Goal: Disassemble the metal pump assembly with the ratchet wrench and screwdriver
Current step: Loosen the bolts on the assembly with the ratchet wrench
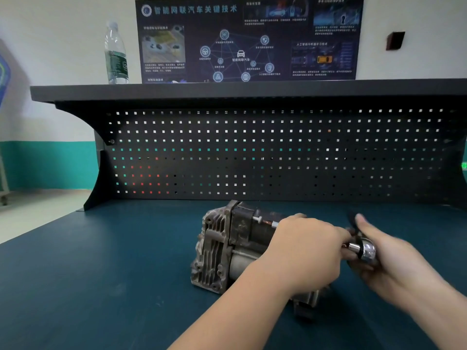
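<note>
One pump assembly sits mid-bench, with open room to its left. Your left hand clasps its body; your right hand grips the one ratchet wrench (motion-blurred) beside it.

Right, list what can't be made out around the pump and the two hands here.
Head view only:
- Ratchet wrench handle: motion-blurred, covered by the right hand; its grip is unclear.
- Fastener being worked: hidden behind the left hand.
- Right end of the pump assembly: covered by the left hand and forearm.
- Screwdriver: not in view.
- Poster small text: too small to read.
</note>
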Demonstrator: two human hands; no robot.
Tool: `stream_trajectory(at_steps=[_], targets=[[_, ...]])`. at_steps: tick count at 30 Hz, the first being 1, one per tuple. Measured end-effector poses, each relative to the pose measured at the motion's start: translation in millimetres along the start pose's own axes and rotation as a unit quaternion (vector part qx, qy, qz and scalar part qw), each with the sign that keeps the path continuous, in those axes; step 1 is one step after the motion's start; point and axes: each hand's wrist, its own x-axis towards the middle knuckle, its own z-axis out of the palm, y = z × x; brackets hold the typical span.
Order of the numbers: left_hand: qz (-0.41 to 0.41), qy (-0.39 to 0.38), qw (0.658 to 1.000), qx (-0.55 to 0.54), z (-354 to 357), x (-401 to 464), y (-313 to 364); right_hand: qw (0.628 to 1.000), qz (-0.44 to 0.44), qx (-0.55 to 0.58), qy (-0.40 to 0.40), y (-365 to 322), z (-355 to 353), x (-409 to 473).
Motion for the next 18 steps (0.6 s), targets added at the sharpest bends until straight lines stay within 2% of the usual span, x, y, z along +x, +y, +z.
stream_trajectory(at_steps=[2,4,5,6,8,9,10,11,12,13,14,15,16,17,18], targets=[[0.011,-0.015,1.000,0.009,-0.3,0.7,-0.8,0.980,-0.167,-0.105,0.020,-0.1,-2.6,-2.5],[0.012,-0.027,1.000,0.003,-1.4,1.7,-1.3,0.906,-0.362,-0.218,0.017,-6.8,-0.5,-12.0],[0.008,-0.032,0.999,-0.006,-2.7,2.4,-1.4,0.875,-0.420,-0.241,-0.001,-9.7,-0.1,-16.5],[0.005,-0.036,0.999,-0.013,-3.8,2.8,-1.8,0.859,-0.447,-0.250,-0.008,-10.1,0.1,-18.7],[0.008,-0.040,0.999,-0.016,-4.1,3.0,-2.7,0.859,-0.439,-0.263,0.015,-7.9,1.7,-21.1],[0.012,-0.041,0.999,-0.012,-3.9,2.5,-2.7,0.878,-0.403,-0.257,0.036,-6.9,3.6,-20.6],[0.013,-0.040,0.999,-0.009,-3.6,1.8,-2.4,0.914,-0.333,-0.225,0.057,-6.6,3.3,-17.3],[0.010,-0.036,0.999,-0.012,-3.4,1.3,-1.7,0.961,-0.220,-0.161,0.048,-7.0,2.3,-13.8],[0.003,-0.031,0.999,-0.017,-3.5,0.9,-1.0,0.992,-0.096,-0.076,0.020,-6.3,1.7,-9.8],[-0.004,-0.027,0.999,-0.019,-3.9,0.7,-0.5,1.000,-0.003,-0.015,-0.003,-5.5,1.7,-7.1],[-0.005,-0.025,1.000,-0.018,-4.1,1.0,-0.9,0.999,0.034,0.007,-0.010,-3.6,-0.2,-3.2],[-0.001,-0.027,1.000,-0.014,-3.3,1.3,-1.3,1.000,0.013,-0.001,-0.004,-1.5,-1.7,-0.8],[0.007,-0.033,0.999,-0.010,-2.0,1.7,-1.9,0.998,-0.057,-0.040,0.006,-0.1,-2.7,-1.4],[0.015,-0.041,0.999,-0.007,-1.3,2.1,-2.8,0.981,-0.163,-0.100,0.019,-0.8,-2.6,-3.6],[0.019,-0.049,0.999,-0.006,-1.1,2.5,-3.6,0.945,-0.280,-0.165,0.024,-4.2,-0.7,-7.3]])
